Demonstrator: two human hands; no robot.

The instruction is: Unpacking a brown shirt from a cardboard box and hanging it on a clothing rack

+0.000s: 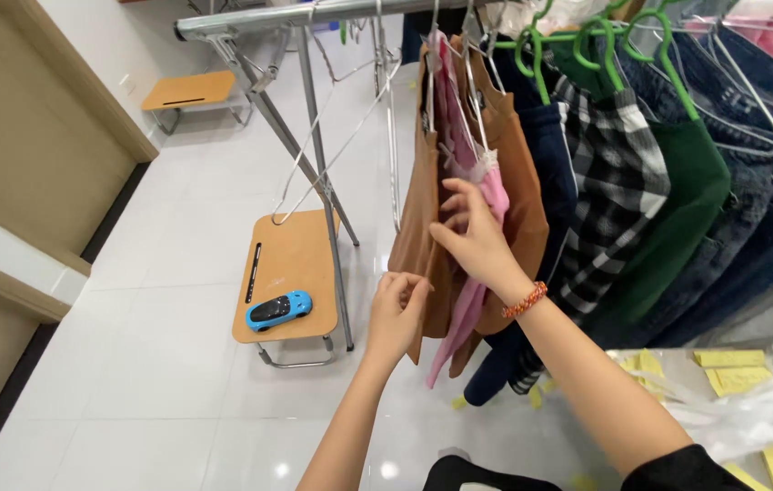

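A brown garment (423, 209) and a pink garment (493, 195) hang together on wire hangers from a metal clothes rack (259, 20). My right hand (473, 238), with a beaded bracelet at the wrist, grips the fabric where the pink piece meets the brown one. My left hand (396, 314) is lower and to the left, its fingers pinched at the edge of the brown garment. The lower part of the pink garment falls behind my right forearm.
Dark blue, plaid, green and denim clothes (641, 182) hang to the right on green and wire hangers. A small wooden lap table (291, 259) with a blue toy car (278, 310) stands by the rack leg. Another small table (188, 91) is at the back. Yellow papers (737, 377) lie at the right.
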